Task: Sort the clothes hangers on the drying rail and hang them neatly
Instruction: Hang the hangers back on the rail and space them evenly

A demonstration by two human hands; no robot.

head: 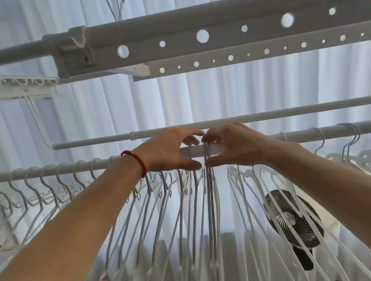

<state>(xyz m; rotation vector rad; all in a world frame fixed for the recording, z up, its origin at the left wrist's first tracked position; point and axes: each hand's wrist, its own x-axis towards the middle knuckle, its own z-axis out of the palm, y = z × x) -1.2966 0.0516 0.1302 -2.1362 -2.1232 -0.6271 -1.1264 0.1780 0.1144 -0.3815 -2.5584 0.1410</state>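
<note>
Where both hands meet at the middle of the drying rail (301,136), a tight bunch of thin hangers (211,185) hangs from the round white tube, their slim wire hooks looped over it and their long ribbed arms dropping straight down, pressed flat against one another. At that bunch the left hand (169,152) curls its fingers over the top of the rail while its thumb reaches under, pinching the hook necks from the left; a red cord bracelet (137,161) circles its wrist. From the other side the right hand (232,144) mirrors it, fingers bent over the rail and thumb beneath, gripping the same hook necks, so the fingertips of the two hands nearly touch. Left of the bunch, more white hangers (40,189) sit spaced along the rail with their curved hooks evenly apart; right of it, broader moulded plastic hangers (366,159) cluster in small groups. Behind runs a second, thinner smooth pole (273,114). Overhead, a flat grey bar (211,35) is pierced by alternating large and small round holes, with a paler perforated strip (286,47) below it. White pleated curtains (244,86) fill the background, and a small dark fan (293,218) with a spiral grille stands low on the right behind the hangers.
</note>
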